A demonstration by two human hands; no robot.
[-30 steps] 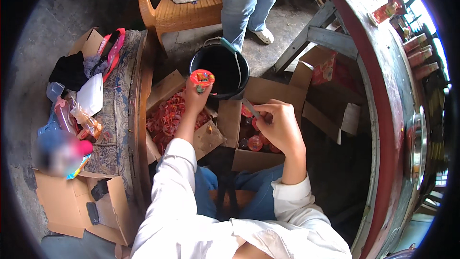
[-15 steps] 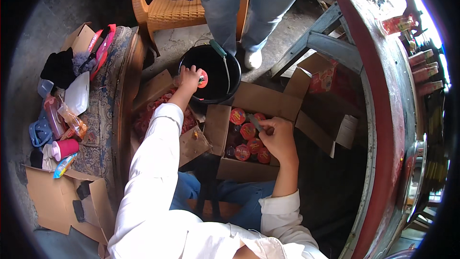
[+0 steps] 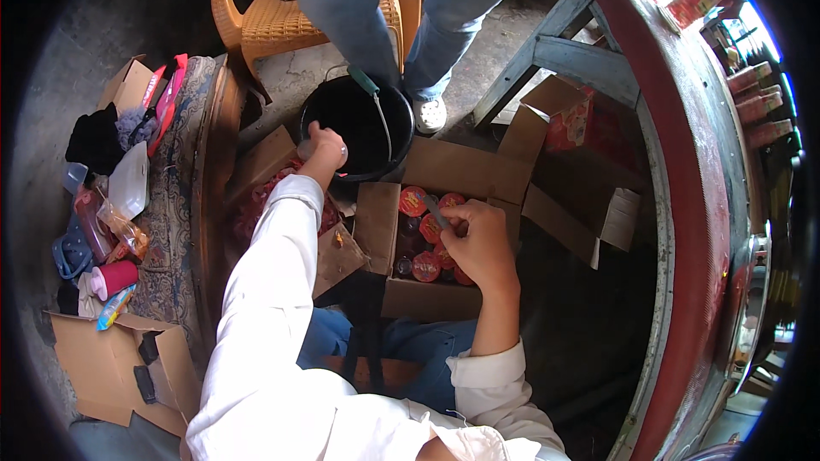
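My left hand [image 3: 325, 147] reaches over the near left rim of a black bucket [image 3: 401, 107]. Its fingers are closed round a small clear plastic cup [image 3: 343, 155], mostly hidden by the hand; no red lid shows on it. In my right hand [image 3: 478, 239] a thin grey knife-like blade [image 3: 436, 211] is pinched, pointing up and left. That hand is above an open cardboard box [image 3: 465, 171] holding several cups with red printed lids [image 3: 426, 266]. Left of that box, under my left forearm, a second box holds crumpled red wrappers or lids [image 3: 253, 218].
Another person's jeans-clad legs [image 3: 444, 17] stand behind the bucket, beside a tan woven plastic chair [image 3: 278, 24]. At left, a patterned cushioned seat [image 3: 175, 205] carries bags, containers and a pink thread spool [image 3: 115, 278]. A red-edged table [image 3: 675, 119] curves along the right.
My left hand has turned the cup over at the bucket, so its red top no longer shows. The right hand and blade stay over the box. The view has shifted slightly.
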